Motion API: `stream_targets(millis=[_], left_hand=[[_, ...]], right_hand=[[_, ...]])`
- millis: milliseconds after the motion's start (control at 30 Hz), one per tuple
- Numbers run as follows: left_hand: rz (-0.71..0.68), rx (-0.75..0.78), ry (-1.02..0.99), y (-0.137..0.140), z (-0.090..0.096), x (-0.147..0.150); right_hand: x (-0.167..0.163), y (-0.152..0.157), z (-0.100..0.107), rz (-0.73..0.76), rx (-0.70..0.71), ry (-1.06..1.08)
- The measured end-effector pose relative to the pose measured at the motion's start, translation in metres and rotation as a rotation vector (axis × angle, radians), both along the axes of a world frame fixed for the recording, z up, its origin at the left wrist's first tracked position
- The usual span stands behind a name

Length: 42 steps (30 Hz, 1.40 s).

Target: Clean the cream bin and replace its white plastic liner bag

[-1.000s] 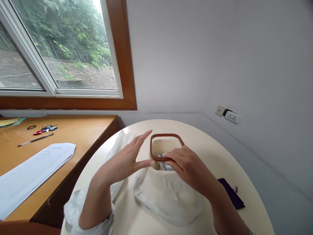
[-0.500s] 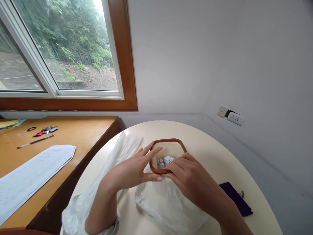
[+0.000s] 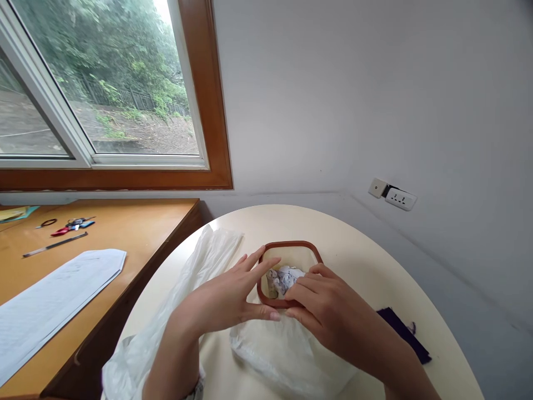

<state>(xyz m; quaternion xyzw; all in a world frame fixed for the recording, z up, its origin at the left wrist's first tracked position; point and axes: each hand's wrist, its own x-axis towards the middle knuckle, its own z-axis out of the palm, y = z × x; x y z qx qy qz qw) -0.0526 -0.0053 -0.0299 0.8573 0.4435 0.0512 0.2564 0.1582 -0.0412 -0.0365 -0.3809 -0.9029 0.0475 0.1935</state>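
Note:
A small square bin [image 3: 291, 243] with a reddish-brown rim and pale walls is on the round table, its mouth tipped toward me. Crumpled white paper [image 3: 283, 278] lies inside it. My left hand [image 3: 227, 294] is at the bin's left side, fingers stretched out and thumb apart, some fingertips touching the rim. With bent fingers, my right hand [image 3: 322, 297] grips the rim at its right front corner; part of the rim is hidden there. A translucent white plastic bag [image 3: 287, 353] spreads out in front of the bin, below both hands.
Another strip of white plastic [image 3: 208, 255] lies along the left of the round table [image 3: 358, 239]. A dark purple cloth [image 3: 403, 333] is at the right. The wooden desk [image 3: 154, 214] on the left holds papers [image 3: 70, 294], a pen [image 3: 54, 244] and keys [image 3: 77, 224].
The bin's rim has come slightly toward me and its mouth shows more of the crumpled paper. Both hands have shifted a little with it, keeping nearly the same pose.

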Motion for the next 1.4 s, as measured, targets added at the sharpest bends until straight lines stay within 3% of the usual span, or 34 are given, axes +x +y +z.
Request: stream_targets(millis=[233, 600, 733, 867, 1033, 1400], left_hand=[[0.071, 0.048, 0.031, -0.003, -0.002, -0.005], [0.031, 0.09, 0.034, 0.001, -0.004, -0.007], [0.047, 0.089, 0.055, 0.002, -0.006, -0.007], [0.056, 0.093, 0.051, 0.001, -0.005, -0.005], [0.063, 0.072, 0.079, 0.0, -0.001, -0.001], [0.071, 0.097, 0.085, 0.001, -0.004, 0.001]], right_hand=[[0.001, 0.002, 0.002, -0.014, -0.021, 0.002], [0.003, 0.003, 0.005, -0.047, -0.059, 0.065], [0.014, 0.015, 0.002, -0.119, 0.003, 0.164], [0.028, 0.034, -0.01, -0.255, 0.042, 0.133], [0.037, 0.046, -0.02, -0.317, -0.056, 0.101], [0.042, 0.053, -0.025, -0.255, -0.204, 0.184]])
